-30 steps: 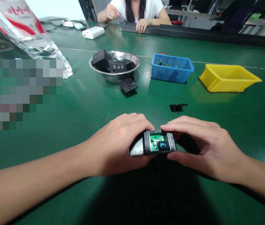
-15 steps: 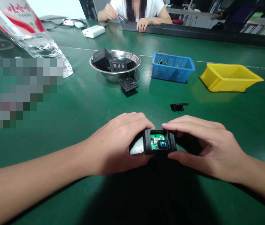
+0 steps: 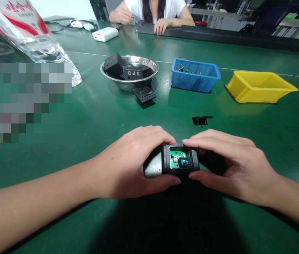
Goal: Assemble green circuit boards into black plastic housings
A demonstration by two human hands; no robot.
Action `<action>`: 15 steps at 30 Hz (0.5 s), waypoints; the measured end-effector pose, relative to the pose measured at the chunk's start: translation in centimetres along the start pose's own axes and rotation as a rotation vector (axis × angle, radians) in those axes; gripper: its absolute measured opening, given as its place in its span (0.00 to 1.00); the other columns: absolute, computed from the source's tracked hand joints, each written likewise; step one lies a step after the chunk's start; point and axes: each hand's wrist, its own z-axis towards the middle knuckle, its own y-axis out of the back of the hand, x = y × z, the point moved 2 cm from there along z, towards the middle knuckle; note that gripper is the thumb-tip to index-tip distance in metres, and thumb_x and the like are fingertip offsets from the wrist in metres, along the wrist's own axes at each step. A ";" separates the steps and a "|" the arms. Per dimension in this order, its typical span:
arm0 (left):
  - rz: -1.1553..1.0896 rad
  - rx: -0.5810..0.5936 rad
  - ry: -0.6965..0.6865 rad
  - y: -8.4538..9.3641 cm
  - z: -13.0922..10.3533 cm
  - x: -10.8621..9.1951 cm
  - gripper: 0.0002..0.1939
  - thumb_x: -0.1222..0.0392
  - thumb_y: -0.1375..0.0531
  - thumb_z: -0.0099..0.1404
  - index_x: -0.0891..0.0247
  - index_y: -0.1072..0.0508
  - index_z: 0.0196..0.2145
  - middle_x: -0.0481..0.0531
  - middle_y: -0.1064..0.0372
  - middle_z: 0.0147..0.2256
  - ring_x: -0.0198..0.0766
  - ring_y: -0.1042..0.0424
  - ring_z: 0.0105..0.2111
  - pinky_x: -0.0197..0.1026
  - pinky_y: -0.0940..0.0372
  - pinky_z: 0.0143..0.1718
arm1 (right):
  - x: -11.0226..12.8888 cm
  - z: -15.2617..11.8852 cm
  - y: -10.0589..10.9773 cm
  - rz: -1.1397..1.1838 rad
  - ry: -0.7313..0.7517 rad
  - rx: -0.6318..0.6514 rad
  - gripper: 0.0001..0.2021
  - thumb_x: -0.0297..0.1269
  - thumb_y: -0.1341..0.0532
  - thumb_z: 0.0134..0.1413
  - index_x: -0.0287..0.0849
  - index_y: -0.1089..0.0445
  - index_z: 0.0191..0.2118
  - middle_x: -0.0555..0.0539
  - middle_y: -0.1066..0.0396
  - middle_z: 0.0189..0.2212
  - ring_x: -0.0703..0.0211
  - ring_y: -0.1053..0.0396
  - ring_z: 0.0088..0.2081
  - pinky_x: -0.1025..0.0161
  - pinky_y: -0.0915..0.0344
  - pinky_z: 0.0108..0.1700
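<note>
Between my hands is a black electronic housing (image 3: 166,160) with an open window in its top. Inside the window lies a green circuit board (image 3: 175,155) bearing a small blue and black round component. A grey metallic piece (image 3: 154,166) shows at the housing's left end, partly under my palm. My left hand (image 3: 130,162) curls around that left side, fingers behind and thumb along the front. At the right end, my right hand (image 3: 234,162) pinches the housing between thumb and fingers. Beyond them, a small black plastic part (image 3: 202,120) lies on the green table (image 3: 91,116).
A steel bowl (image 3: 117,83) holds black boxes marked SPD, with a black cover (image 3: 144,95) before it. To its right are a blue bin (image 3: 194,80) with small circuit boards and a yellow bin (image 3: 262,92). A plastic bottle (image 3: 30,31) leans at left. A co-worker (image 3: 161,26) sits opposite.
My left thumb has moved to the right along the front of the housing, and more of the grey metallic piece shows. My right hand and the housing have stayed nearly still.
</note>
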 end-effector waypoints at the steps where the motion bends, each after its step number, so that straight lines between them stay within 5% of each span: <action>1: -0.001 0.001 0.004 0.1 0.0 -0.1 0.20 0.52 0.32 0.61 0.57 0.29 0.49 0.51 0.24 0.43 0.42 0.25 0.42 0.42 0.34 0.44 | 0.0 0.0 0.0 0.000 0.000 0.001 0.22 0.37 0.28 0.57 0.46 0.25 0.57 0.43 0.20 0.45 0.54 0.21 0.43 0.60 0.24 0.47; 15: -0.015 0.004 0.032 0.1 0.1 0.0 0.16 0.52 0.33 0.63 0.58 0.28 0.46 0.51 0.24 0.42 0.41 0.26 0.41 0.42 0.34 0.43 | -0.2 0.1 0.1 0.032 -0.073 0.027 0.21 0.36 0.28 0.56 0.44 0.25 0.56 0.44 0.19 0.44 0.57 0.23 0.40 0.63 0.26 0.42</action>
